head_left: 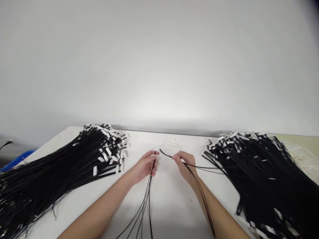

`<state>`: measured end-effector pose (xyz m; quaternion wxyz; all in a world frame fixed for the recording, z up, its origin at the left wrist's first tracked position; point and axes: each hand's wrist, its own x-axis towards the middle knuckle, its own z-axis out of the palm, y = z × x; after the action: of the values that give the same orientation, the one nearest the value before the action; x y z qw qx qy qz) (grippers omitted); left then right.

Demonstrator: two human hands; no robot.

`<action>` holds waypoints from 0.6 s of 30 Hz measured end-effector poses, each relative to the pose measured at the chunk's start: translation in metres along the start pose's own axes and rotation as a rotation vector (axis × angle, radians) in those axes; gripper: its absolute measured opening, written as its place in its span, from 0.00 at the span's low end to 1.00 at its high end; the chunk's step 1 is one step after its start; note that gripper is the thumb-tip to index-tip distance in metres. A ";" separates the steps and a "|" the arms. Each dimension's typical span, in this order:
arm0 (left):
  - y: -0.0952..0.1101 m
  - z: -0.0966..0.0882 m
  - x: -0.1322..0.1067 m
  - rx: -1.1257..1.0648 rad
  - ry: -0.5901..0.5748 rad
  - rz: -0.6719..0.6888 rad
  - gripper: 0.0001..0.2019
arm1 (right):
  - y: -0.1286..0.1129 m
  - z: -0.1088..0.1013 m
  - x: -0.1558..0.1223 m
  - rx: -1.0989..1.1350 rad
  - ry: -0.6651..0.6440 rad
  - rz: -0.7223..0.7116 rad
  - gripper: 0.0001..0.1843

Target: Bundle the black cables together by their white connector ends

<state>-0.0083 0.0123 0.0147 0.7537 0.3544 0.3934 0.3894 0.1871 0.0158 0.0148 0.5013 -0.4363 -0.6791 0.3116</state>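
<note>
Near the middle of the table, my left hand (pixel 146 166) is closed around several thin black cables (pixel 150 186). Their upper ends stick up at its fingertips and their lengths fan out downward toward me. Opposite it, my right hand (pixel 185 164) pinches another black cable (pixel 165 154), whose free end points left toward my left hand. More black strands trail from the right hand along the forearm and off to the right. The two hands are a short gap apart. Just beyond them lies a small heap of white connector housings (pixel 171 142).
A big pile of black cables (pixel 62 162) with white connectors covers the left side of the white table (pixel 139 137). A second such pile (pixel 264 172) lies on the right, beside a clear plastic bag (pixel 302 154). Behind stands a pale wall (pixel 159 66); a blue object (pixel 18 159) shows at far left.
</note>
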 end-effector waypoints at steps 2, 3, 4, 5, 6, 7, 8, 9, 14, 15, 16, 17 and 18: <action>0.001 -0.001 0.001 0.015 0.028 0.003 0.18 | -0.007 0.001 -0.001 -0.121 -0.173 -0.147 0.10; 0.001 -0.001 0.001 0.020 0.047 0.016 0.19 | -0.010 0.003 -0.003 -0.207 -0.265 -0.238 0.09; 0.001 -0.002 0.002 0.021 0.069 0.031 0.19 | -0.012 0.006 -0.005 -0.304 -0.342 -0.331 0.09; 0.002 -0.003 0.003 0.016 0.093 0.045 0.18 | -0.013 0.009 -0.007 -0.400 -0.395 -0.419 0.10; 0.002 -0.005 0.004 0.004 0.117 0.054 0.17 | -0.013 0.013 -0.009 -0.486 -0.426 -0.492 0.12; 0.003 -0.007 0.005 -0.012 0.136 0.059 0.16 | -0.013 0.015 -0.011 -0.554 -0.449 -0.546 0.14; 0.004 -0.008 0.006 -0.031 0.147 0.062 0.16 | -0.013 0.017 -0.012 -0.598 -0.461 -0.578 0.16; 0.004 -0.010 0.007 -0.049 0.150 0.062 0.15 | -0.012 0.018 -0.012 -0.626 -0.469 -0.588 0.18; 0.007 -0.016 0.009 -0.085 0.130 -0.002 0.15 | 0.017 0.001 0.003 -0.649 -0.319 -0.358 0.16; 0.007 -0.016 0.009 -0.089 0.128 -0.026 0.15 | 0.026 -0.004 0.008 -0.671 -0.238 -0.288 0.16; 0.007 -0.016 0.009 -0.094 0.131 -0.043 0.15 | 0.037 -0.009 0.013 -0.705 -0.163 -0.240 0.16; 0.007 -0.016 0.009 -0.097 0.137 -0.050 0.15 | 0.046 -0.014 0.016 -0.745 -0.104 -0.196 0.18; 0.006 -0.016 0.009 -0.095 0.145 -0.052 0.15 | 0.055 -0.017 0.020 -0.774 -0.067 -0.161 0.20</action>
<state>-0.0205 0.0264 0.0105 0.7491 0.2789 0.4369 0.4125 0.2167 0.0566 -0.0193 0.3004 -0.5278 -0.7945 0.0065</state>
